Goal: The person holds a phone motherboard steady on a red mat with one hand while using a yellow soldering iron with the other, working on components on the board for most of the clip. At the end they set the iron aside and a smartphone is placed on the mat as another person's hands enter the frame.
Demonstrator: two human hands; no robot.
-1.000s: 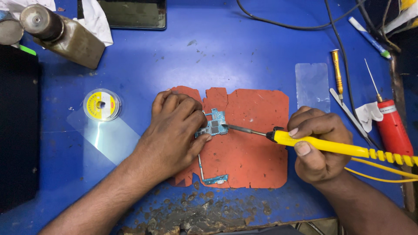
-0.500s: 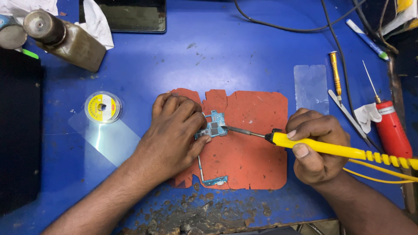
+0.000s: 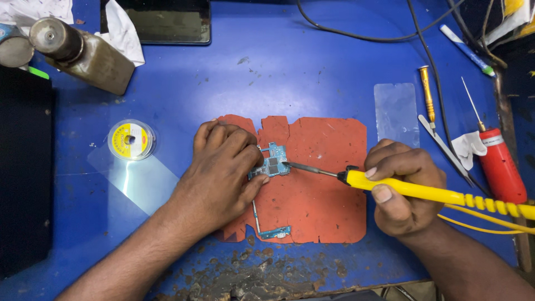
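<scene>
A small blue circuit board (image 3: 273, 164) lies on a worn red mat (image 3: 323, 189) on the blue table. My left hand (image 3: 220, 173) presses down on the board's left edge, holding it in place. My right hand (image 3: 401, 189) grips a yellow-handled soldering iron (image 3: 401, 187), whose metal tip touches the board's right side. A thin cable runs from the board down to a second small blue board piece (image 3: 275, 232) near the mat's lower edge.
A solder wire spool (image 3: 131, 139) and a clear film sheet (image 3: 134, 181) lie at left. A brown bottle (image 3: 83, 53) stands at the back left. Another clear film (image 3: 397, 113), a screwdriver (image 3: 427, 92), tweezers (image 3: 443, 146) and a red tool (image 3: 499, 164) lie at right.
</scene>
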